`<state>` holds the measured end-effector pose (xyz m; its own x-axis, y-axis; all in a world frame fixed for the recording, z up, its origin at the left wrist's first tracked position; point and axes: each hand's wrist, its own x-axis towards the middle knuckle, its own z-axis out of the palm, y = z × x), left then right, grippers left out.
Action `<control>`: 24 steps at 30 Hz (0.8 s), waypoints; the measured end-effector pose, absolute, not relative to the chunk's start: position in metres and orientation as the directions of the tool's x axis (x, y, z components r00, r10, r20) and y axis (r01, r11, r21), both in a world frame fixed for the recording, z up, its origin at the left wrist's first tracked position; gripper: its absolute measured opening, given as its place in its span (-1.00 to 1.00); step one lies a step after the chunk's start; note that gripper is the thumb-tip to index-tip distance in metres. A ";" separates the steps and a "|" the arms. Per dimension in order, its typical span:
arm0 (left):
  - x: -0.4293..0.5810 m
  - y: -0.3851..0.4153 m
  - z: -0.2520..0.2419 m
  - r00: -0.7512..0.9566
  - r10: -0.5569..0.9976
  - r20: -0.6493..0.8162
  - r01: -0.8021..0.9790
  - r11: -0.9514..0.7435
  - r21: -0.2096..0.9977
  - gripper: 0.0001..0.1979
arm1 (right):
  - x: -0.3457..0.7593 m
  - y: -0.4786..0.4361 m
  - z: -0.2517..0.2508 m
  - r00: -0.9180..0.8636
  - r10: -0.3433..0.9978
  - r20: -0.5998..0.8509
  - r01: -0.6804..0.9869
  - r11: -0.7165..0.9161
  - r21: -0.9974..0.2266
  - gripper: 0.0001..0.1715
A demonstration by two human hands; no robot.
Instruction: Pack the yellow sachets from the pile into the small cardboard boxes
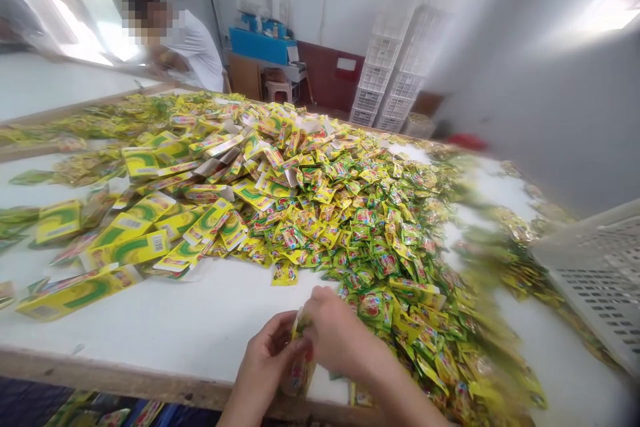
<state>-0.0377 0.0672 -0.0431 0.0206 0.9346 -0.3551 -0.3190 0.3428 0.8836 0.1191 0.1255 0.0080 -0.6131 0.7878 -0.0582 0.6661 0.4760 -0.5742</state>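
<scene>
At the front edge of the white table (220, 320), my left hand (267, 357) is closed around a small printed carton (299, 373), held upright with red and yellow print on its side. My right hand (333, 327) is at the carton's open top, fingers pinched together. Something greenish shows between those fingers, but I cannot make out what it is. Beside my right hand spreads a heap of small green and yellow sachets (370, 260). Yellow-green cartons (140, 247), some with open flaps, lie piled to the left, and a single sachet (285, 273) lies just beyond my hands.
A white plastic basket (595, 273) stands at the right, with more sachets near it. Across the table a person in a white shirt (200, 47) sits bent forward. Stacked white crates (380, 67) and a blue-covered desk (260, 47) stand by the back wall.
</scene>
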 end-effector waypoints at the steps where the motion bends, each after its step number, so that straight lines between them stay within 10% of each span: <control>1: -0.038 0.067 -0.041 0.042 0.930 -0.365 -0.327 0.358 0.875 -0.59 | 0.122 0.128 0.012 -0.642 0.764 -0.064 0.637 0.485 -0.598 -0.71; 15: -0.030 0.058 -0.045 -0.006 0.940 -0.341 -0.266 0.327 0.907 -0.64 | 0.130 0.119 -0.022 -0.661 0.749 0.046 0.395 0.400 -0.827 -0.81; 19: -0.035 0.054 -0.038 0.001 0.899 -0.438 -0.371 0.407 0.835 -0.67 | 0.136 0.112 -0.034 -0.297 0.949 -0.103 0.210 -0.040 -0.977 -0.80; 24: -0.050 0.060 -0.028 0.260 0.826 -0.500 -0.506 0.558 0.658 -0.84 | 0.131 0.101 -0.044 -0.443 0.755 -0.484 -0.144 -0.593 -0.792 -0.62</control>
<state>-0.0496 0.0605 -0.0280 0.2596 0.8260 -0.5003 -0.5064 0.5576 0.6578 0.1308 0.1010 -0.0435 -0.4427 0.7548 -0.4841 -0.1444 -0.5928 -0.7923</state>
